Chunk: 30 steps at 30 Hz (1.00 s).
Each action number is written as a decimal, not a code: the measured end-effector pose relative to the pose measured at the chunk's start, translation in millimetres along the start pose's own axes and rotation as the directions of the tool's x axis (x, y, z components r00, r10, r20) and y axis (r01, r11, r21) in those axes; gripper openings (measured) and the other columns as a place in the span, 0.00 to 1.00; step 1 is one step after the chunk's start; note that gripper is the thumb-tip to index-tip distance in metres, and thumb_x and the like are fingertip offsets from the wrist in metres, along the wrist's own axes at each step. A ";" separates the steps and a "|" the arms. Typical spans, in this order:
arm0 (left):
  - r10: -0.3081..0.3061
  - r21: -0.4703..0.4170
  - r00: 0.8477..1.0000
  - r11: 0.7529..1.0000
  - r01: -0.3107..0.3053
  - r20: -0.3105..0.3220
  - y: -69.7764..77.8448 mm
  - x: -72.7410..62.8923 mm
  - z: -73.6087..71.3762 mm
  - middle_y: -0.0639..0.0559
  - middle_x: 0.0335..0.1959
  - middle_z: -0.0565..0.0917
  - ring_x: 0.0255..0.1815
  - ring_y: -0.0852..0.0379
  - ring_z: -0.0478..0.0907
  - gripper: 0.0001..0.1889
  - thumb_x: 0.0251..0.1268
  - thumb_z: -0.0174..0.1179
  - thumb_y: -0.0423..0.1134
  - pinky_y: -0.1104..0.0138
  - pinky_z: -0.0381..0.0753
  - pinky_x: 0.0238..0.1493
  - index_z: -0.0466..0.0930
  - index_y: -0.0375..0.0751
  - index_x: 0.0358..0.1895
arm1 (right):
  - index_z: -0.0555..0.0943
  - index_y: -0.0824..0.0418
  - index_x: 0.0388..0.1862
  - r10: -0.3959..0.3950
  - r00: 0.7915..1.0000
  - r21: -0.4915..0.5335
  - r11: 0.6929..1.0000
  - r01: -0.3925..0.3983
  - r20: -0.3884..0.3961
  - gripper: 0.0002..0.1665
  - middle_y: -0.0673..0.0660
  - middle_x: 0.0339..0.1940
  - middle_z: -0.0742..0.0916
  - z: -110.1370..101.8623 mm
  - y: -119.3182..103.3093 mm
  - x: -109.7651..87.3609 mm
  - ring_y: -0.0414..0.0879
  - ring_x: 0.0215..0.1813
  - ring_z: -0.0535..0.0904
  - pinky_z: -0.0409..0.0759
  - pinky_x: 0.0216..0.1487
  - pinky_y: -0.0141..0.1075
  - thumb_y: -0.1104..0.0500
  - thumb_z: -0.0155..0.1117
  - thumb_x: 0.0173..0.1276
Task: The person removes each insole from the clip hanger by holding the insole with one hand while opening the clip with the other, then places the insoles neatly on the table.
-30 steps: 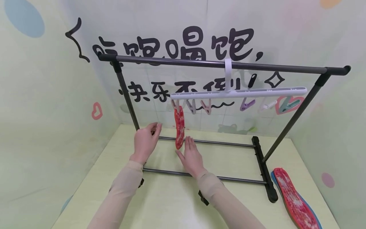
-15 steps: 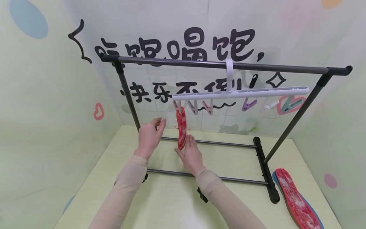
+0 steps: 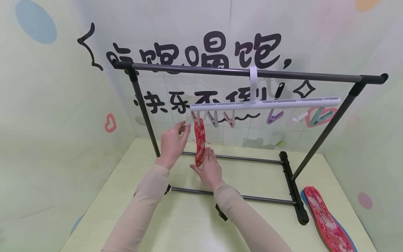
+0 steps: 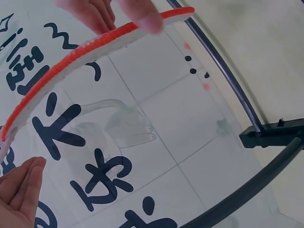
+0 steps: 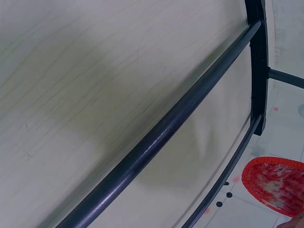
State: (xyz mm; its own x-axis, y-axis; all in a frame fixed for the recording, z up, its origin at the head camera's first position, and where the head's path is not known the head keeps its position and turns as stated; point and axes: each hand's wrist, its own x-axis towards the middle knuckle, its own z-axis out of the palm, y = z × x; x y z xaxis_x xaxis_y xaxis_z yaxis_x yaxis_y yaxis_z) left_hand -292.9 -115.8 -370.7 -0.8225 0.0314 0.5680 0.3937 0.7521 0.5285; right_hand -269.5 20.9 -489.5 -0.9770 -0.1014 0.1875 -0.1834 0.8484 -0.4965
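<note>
A red, meat-patterned insole (image 3: 200, 143) hangs from the leftmost pink clothespin (image 3: 195, 117) of a lilac hanger (image 3: 226, 106). Seen edge-on in the left wrist view, the insole (image 4: 71, 59) shows a red rim and a pale back. My left hand (image 3: 173, 145) is raised just left of the clothespin, fingers loosely bent and holding nothing. Low on the insole, my right hand (image 3: 211, 171) has its straight fingers along the right side and its thumb spread to the left. The right wrist view catches the insole's rounded end (image 5: 275, 183) beside a sliver of that hand.
The hanger hooks over the top bar (image 3: 189, 69) of a dark rack. More clothespins (image 3: 230, 119) dangle along it with nothing in them. Red-topped, blue-edged insoles (image 3: 327, 220) lie on the table (image 3: 189, 224) at right. The rack's lower bars (image 3: 267, 200) cross near my forearms.
My left hand has risen and moved right, closer to the clothespin. My right hand stays by the insole's lower end, its thumb slightly more spread. The head view has shifted slightly.
</note>
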 end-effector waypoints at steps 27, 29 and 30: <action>-0.043 -0.029 0.996 0.999 0.045 0.082 25.8 22.7 7.8 0.37 0.48 0.87 0.45 0.42 0.87 0.30 0.71 0.57 0.53 0.54 0.82 0.53 0.75 0.31 0.63 | 0.60 0.73 0.74 -0.010 0.997 -0.063 0.998 0.005 -0.081 0.52 0.69 0.73 0.70 1.2 -1.5 11.0 0.60 0.75 0.66 0.77 0.63 0.47 0.42 0.68 0.66; -0.051 -0.058 0.996 0.997 0.056 0.079 27.9 24.1 8.5 0.38 0.47 0.87 0.44 0.43 0.87 0.29 0.71 0.58 0.52 0.54 0.83 0.52 0.74 0.31 0.64 | 0.60 0.73 0.74 -0.014 0.996 -0.065 0.998 0.008 -0.090 0.52 0.68 0.73 0.70 0.6 -2.1 11.5 0.59 0.75 0.66 0.77 0.62 0.47 0.41 0.67 0.65; -0.055 -0.076 0.996 0.995 0.061 0.075 28.6 24.9 9.1 0.38 0.46 0.87 0.43 0.44 0.87 0.29 0.71 0.58 0.52 0.55 0.83 0.51 0.74 0.32 0.63 | 0.60 0.73 0.74 -0.016 0.996 -0.065 0.998 0.010 -0.093 0.53 0.68 0.73 0.70 0.4 -2.4 11.8 0.59 0.75 0.66 0.77 0.62 0.47 0.40 0.67 0.65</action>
State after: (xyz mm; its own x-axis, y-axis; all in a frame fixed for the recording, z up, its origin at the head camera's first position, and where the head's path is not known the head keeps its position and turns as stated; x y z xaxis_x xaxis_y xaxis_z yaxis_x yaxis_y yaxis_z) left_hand -305.9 -87.5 -347.2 -0.8716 0.0391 0.4886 0.3726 0.7006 0.6085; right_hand -280.7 17.5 -486.3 -0.9596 -0.0661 0.2734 -0.1856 0.8792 -0.4387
